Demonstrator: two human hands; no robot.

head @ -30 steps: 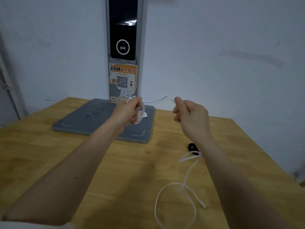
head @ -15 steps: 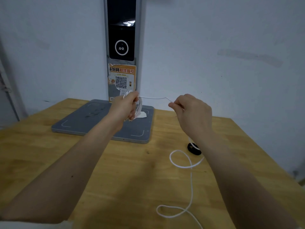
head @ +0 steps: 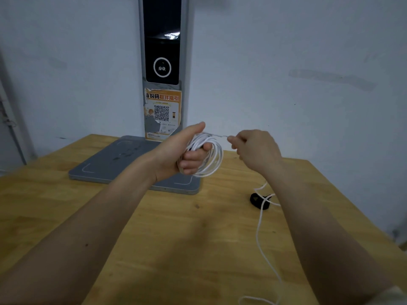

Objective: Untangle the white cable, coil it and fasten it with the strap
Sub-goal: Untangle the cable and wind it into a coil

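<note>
My left hand (head: 185,150) is held up over the table and grips a coil of several loops of the white cable (head: 214,158). A short taut run of cable leads from the coil to my right hand (head: 256,148), which pinches it between thumb and fingers. From there the loose cable drops under my right forearm, crosses a small black strap (head: 256,200) lying on the wooden table (head: 55,208), and trails toward the near right edge, ending in a small loop.
A flat grey scale platform (head: 123,159) sits at the back of the table, under a tall post with a dark screen (head: 162,62) and an orange QR sticker against the white wall. The table's right edge runs close beside my right arm.
The coil in my left hand has grown by a turn and shows more clearly. My right hand moved closer to it, and the loose cable on the table has been drawn up and straightened.
</note>
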